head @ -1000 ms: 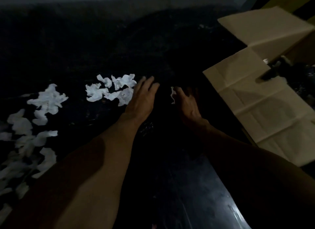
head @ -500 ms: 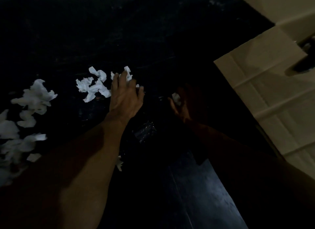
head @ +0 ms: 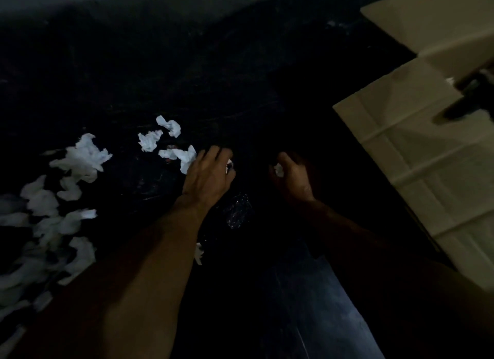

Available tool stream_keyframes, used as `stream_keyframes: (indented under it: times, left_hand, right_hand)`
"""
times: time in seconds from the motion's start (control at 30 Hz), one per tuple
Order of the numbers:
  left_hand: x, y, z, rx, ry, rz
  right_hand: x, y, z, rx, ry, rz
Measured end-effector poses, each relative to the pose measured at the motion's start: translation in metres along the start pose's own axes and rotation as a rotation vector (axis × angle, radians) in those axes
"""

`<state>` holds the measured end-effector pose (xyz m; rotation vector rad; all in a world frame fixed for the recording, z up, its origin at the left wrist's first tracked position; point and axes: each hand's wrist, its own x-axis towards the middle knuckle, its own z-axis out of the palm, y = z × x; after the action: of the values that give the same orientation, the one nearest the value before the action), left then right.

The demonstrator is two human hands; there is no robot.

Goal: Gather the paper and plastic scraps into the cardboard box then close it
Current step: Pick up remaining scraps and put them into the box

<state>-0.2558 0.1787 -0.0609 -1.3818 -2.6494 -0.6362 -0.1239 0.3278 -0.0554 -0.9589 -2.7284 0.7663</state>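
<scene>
The left hand [head: 207,175], flat with fingers stretched toward the nearest white paper scraps [head: 171,142] a second ago, now has its fingers curled under, a bit of white paper [head: 229,166] showing at their tips; the scrap cluster beside it looks thinner than before. The right hand [head: 292,175], earlier open with a thin scrap by its fingertips, is now cupped around a small white piece [head: 278,169]. The cardboard box [head: 417,155] sits further toward the right edge as the view has shifted.
</scene>
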Motion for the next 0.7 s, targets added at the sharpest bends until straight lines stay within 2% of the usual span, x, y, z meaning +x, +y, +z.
stream_keyframes:
  times: [0.1, 0.2, 0.43, 0.6, 0.7]
  left_hand:
    - [-0.003, 0.002, -0.021, -0.005, 0.013, 0.017]
    - [-0.003, 0.003, -0.058, 0.038, 0.060, 0.058]
    - [-0.004, 0.005, -0.155, 0.092, 0.231, 0.112]
    - [-0.008, 0.025, -0.213, 0.084, 0.341, 0.169]
    - [-0.008, 0.047, -0.231, 0.025, 0.401, 0.222]
  right_hand:
    - [-0.010, -0.018, -0.010, -0.062, 0.022, -0.037]
    - [-0.018, -0.044, -0.031, -0.164, 0.152, -0.115]
    - [-0.027, -0.111, -0.095, -0.170, 0.318, -0.237]
    - [-0.054, -0.141, -0.147, -0.168, 0.396, -0.308]
    - [-0.070, -0.146, -0.178, -0.201, 0.362, -0.283]
